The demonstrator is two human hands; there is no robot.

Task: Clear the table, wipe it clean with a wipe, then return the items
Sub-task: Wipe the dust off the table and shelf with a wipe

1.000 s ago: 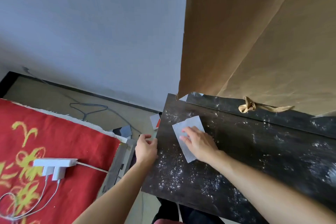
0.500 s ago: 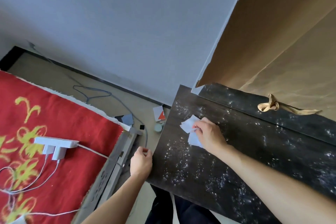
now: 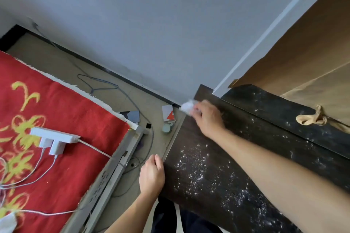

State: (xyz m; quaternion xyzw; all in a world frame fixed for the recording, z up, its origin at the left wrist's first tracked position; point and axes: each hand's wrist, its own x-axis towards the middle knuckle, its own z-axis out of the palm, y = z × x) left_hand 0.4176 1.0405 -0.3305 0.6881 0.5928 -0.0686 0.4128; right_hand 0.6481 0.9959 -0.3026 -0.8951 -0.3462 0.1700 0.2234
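**A bedroom in someone's home**

I am in a plain room of a home, a bedroom by the look of it. On my left a red blanket (image 3: 72, 119) with yellow patterns covers what looks like a bed, and a white power strip (image 3: 54, 135) with chargers plugged in lies on it. Loose cables (image 3: 98, 80) trail over the beige floor (image 3: 56, 56) below a bare grey wall (image 3: 151, 24). A small card box (image 3: 168, 112) and a little jar (image 3: 166, 128) sit on the floor beside my dark table (image 3: 246, 157). A tan curtain (image 3: 306, 53) hangs behind it.
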